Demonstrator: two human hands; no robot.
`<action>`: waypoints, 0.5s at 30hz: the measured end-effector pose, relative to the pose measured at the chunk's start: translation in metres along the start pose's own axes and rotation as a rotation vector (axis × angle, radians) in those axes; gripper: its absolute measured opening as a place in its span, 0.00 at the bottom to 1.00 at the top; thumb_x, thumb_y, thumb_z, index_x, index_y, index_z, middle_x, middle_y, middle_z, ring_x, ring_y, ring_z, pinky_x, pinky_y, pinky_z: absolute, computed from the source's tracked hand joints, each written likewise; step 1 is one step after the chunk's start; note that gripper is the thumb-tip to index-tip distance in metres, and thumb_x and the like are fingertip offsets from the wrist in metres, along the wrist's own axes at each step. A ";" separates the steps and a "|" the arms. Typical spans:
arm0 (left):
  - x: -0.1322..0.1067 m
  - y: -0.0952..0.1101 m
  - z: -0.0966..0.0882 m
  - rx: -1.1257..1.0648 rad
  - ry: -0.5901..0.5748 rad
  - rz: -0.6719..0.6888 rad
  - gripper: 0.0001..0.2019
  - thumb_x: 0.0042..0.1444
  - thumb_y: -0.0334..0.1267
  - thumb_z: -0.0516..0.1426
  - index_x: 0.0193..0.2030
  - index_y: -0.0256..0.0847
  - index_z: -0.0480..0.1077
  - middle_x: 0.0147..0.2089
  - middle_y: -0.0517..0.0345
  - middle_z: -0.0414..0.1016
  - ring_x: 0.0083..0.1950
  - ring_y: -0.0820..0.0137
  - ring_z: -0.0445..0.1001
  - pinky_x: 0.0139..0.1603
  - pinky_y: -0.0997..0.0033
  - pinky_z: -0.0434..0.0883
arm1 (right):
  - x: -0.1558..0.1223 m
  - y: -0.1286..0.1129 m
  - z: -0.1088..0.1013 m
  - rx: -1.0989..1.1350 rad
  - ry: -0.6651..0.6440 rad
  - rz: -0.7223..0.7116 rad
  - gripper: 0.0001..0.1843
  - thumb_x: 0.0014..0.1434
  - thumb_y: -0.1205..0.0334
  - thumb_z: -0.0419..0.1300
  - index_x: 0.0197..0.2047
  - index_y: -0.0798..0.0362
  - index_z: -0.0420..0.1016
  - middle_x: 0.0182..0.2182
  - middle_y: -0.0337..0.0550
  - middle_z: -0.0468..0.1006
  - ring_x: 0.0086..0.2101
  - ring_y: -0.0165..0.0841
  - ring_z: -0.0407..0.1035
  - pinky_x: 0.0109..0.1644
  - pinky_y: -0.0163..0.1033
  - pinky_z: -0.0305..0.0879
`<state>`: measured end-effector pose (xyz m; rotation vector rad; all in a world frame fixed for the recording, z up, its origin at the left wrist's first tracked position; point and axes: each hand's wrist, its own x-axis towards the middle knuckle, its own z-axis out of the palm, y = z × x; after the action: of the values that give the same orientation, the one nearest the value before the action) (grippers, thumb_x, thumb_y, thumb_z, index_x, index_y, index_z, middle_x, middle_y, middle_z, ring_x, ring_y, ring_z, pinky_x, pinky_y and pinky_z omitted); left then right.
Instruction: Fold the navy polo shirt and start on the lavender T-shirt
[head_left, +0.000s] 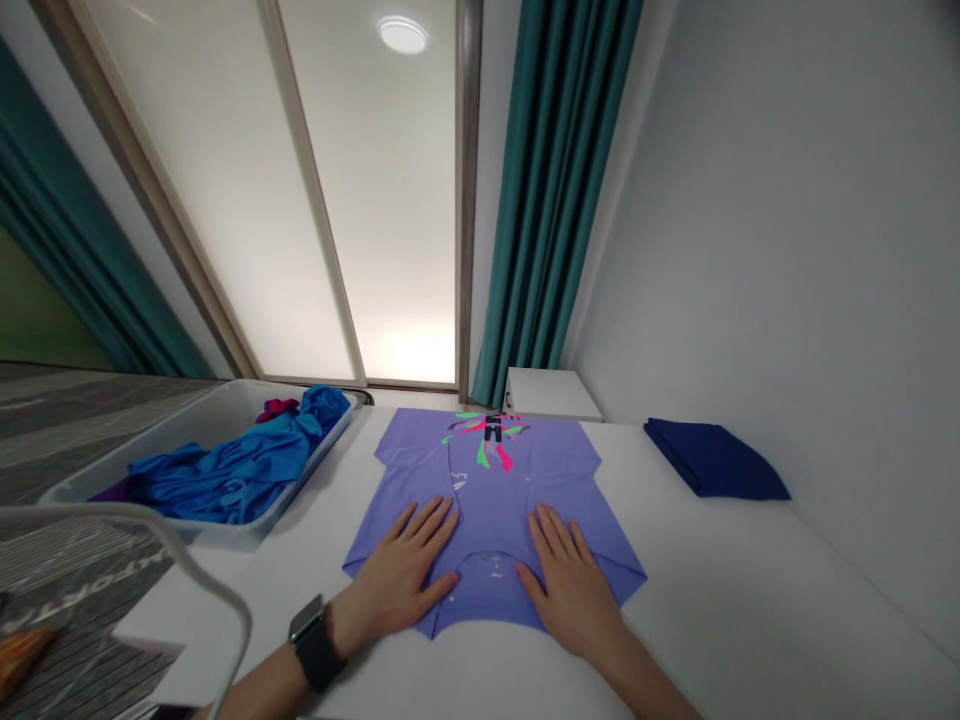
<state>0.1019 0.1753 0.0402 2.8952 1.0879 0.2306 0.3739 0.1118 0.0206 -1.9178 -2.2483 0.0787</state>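
Note:
A purple T-shirt (pixel 487 510) lies spread on the white table (pixel 720 620), its neckline toward me. Near its far edge is a print in pink, green and black. My left hand (pixel 409 565) rests flat on the shirt's left near part, fingers stretched out. On that wrist is a black smartwatch (pixel 316 640). Opposite it, my right hand (pixel 566 580) presses flat on the right near part, fingers extended and the thumb toward the neckline. Neither hand grips the cloth.
At the left stands a translucent plastic bin (pixel 225 400) holding blue clothes (pixel 240 465) and a red piece. A folded navy garment (pixel 709 460) lies on the table's right side by the wall. A white cabinet (pixel 551 392) stands behind. A pale cable (pixel 202 575) arches at the lower left.

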 end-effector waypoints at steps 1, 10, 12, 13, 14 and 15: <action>-0.001 0.001 -0.001 0.005 -0.009 -0.006 0.33 0.66 0.55 0.45 0.73 0.45 0.44 0.74 0.49 0.46 0.74 0.58 0.47 0.71 0.48 0.49 | -0.001 0.000 -0.001 0.000 -0.007 -0.001 0.37 0.68 0.42 0.40 0.70 0.59 0.52 0.70 0.51 0.49 0.68 0.42 0.41 0.71 0.55 0.37; -0.018 0.006 0.001 0.026 0.048 0.031 0.34 0.66 0.54 0.46 0.74 0.47 0.39 0.74 0.51 0.46 0.73 0.58 0.47 0.71 0.49 0.50 | -0.018 -0.007 0.002 0.010 0.029 -0.012 0.36 0.68 0.43 0.42 0.71 0.56 0.50 0.70 0.50 0.49 0.68 0.43 0.42 0.70 0.58 0.38; -0.025 0.011 0.001 0.030 0.055 0.034 0.35 0.66 0.54 0.47 0.74 0.47 0.37 0.74 0.51 0.45 0.73 0.58 0.48 0.71 0.49 0.50 | -0.026 -0.007 0.004 0.012 0.048 -0.024 0.36 0.68 0.43 0.42 0.71 0.54 0.50 0.70 0.49 0.48 0.68 0.43 0.42 0.70 0.58 0.39; -0.028 0.013 0.000 0.031 0.054 0.033 0.35 0.66 0.54 0.47 0.74 0.47 0.36 0.74 0.51 0.45 0.73 0.57 0.48 0.71 0.48 0.50 | -0.030 -0.008 0.005 0.011 0.059 -0.030 0.35 0.68 0.43 0.43 0.71 0.53 0.49 0.70 0.48 0.48 0.68 0.43 0.42 0.70 0.57 0.40; -0.032 0.016 0.000 0.032 0.053 0.032 0.35 0.66 0.54 0.47 0.74 0.46 0.35 0.74 0.52 0.45 0.73 0.57 0.48 0.70 0.48 0.50 | -0.033 -0.008 0.006 0.009 0.070 -0.034 0.35 0.68 0.43 0.43 0.72 0.53 0.49 0.70 0.47 0.48 0.68 0.43 0.42 0.70 0.57 0.40; -0.035 0.018 -0.001 0.034 0.052 0.031 0.36 0.66 0.54 0.47 0.74 0.46 0.35 0.74 0.52 0.46 0.73 0.57 0.48 0.70 0.48 0.50 | -0.037 -0.009 0.006 0.006 0.078 -0.039 0.35 0.68 0.44 0.44 0.72 0.52 0.49 0.70 0.47 0.48 0.68 0.43 0.43 0.70 0.57 0.40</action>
<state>0.0874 0.1383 0.0384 2.9534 1.0658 0.2934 0.3698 0.0746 0.0119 -1.8397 -2.2315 0.0051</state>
